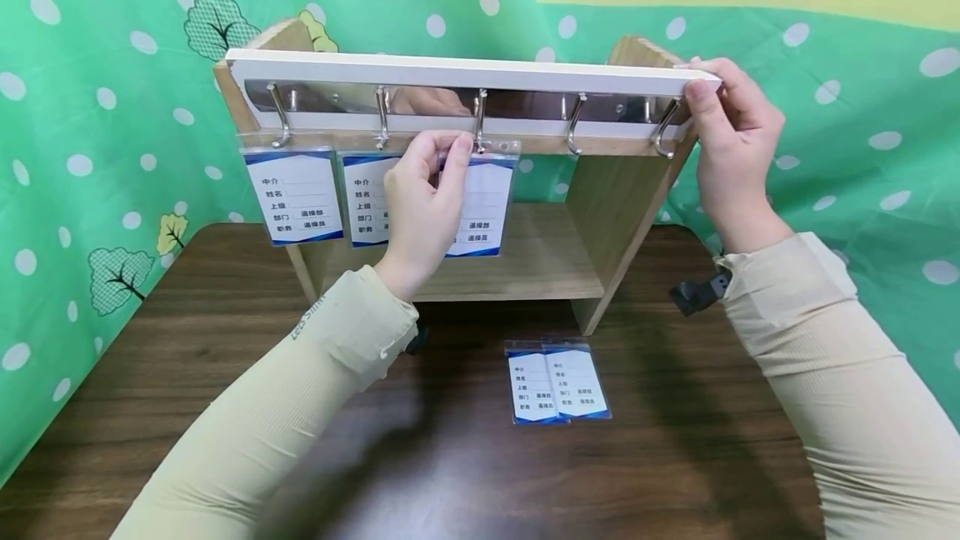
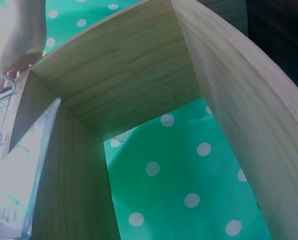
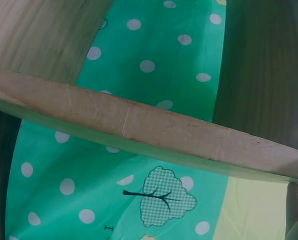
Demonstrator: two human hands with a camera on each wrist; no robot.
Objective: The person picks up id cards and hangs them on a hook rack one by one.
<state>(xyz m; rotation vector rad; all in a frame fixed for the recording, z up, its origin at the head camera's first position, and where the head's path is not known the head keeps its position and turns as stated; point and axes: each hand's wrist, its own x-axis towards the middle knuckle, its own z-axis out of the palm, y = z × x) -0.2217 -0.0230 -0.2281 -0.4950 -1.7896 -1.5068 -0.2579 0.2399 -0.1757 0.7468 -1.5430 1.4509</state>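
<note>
In the head view my left hand (image 1: 426, 211) pinches the top edge of a clear-sleeved ID badge (image 1: 483, 207) at the middle hook (image 1: 481, 115); my fingers hide whether its slot is over the hook. A badge (image 1: 295, 194) hangs from the leftmost hook (image 1: 279, 117). Beside it another badge (image 1: 363, 198), partly behind my left hand, is below the second hook (image 1: 382, 117). My right hand (image 1: 738, 144) grips the right end of the white hook rail (image 1: 450, 69). The left wrist view shows a badge (image 2: 19, 185) edge-on.
The rail is fixed to a wooden shelf (image 1: 510, 261) on a dark wooden table (image 1: 360, 473). Two badges lie overlapping in front, a left one (image 1: 528, 386) and a right one (image 1: 577, 382). Two more hooks stand on the rail's right side. A green dotted cloth (image 1: 90, 140) hangs behind.
</note>
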